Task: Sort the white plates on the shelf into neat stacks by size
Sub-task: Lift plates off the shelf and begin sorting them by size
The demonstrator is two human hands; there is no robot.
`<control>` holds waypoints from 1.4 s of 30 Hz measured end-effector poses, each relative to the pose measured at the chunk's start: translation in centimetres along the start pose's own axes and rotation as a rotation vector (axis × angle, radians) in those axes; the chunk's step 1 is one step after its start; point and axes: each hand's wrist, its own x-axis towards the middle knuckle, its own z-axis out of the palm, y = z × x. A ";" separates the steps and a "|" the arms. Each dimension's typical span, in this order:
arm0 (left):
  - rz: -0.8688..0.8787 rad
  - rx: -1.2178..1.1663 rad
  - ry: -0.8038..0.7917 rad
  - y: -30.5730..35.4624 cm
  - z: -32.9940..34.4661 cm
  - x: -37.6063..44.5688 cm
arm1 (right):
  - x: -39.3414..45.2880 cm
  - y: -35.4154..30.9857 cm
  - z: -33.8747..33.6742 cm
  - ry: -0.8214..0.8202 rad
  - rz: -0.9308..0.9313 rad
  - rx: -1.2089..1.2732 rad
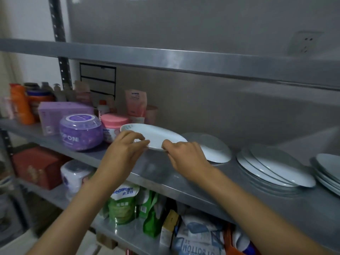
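1. We read "Seaway"-like white lettering with Chinese characters on a green refill pouch [122, 203] on the lower shelf, and upside-down "BOTTOM" on a pale blue-white bag [198, 243] farther right.
2. The round purple tub [81, 132] carries letters ending in "FON"; its clear domed lid shows a lilac label too blurred to read.
3. A white bottle [101, 109] behind it bears vertical letters, perhaps "AIN"; we cannot tell more.
4. Our left hand [125, 146] and right hand [184, 155] both pinch the near rim of a small white plate [156, 136], glossy, shallow and oval-looking, held tilted just above the grey metal shelf [147, 168]. A printed mark near its far rim is illegible.
5. Just right of it, a similar smooth white plate [215, 150] lies on the shelf.
6. Farther right sits a slipped stack of larger plates [276, 168], thin-rimmed and round, fanned unevenly.
7. At the right edge, another plate stack [329, 172] is partly cut off.
8. A pink-lidded jar [114, 126], a lilac box [62, 113] and an orange bottle [21, 105] crowd the left end.
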 end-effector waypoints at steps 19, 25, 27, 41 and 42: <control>-0.259 -0.107 -0.107 -0.4 3.7 -6.7 | -3.6 0.6 3.1 -0.234 0.240 0.297; -0.313 -0.100 -0.247 0.1 3.6 -6.6 | -3.9 3.7 4.0 -0.163 0.482 0.341; -0.327 -0.052 -0.284 0.6 3.0 -6.1 | -4.0 4.7 4.2 -0.154 0.560 0.345; -0.195 -0.121 -0.285 6.3 8.3 0.5 | -3.4 9.8 8.4 -0.506 0.761 0.131; -0.189 -0.117 -0.304 6.6 8.7 0.8 | -3.5 9.9 8.6 -0.529 0.776 0.143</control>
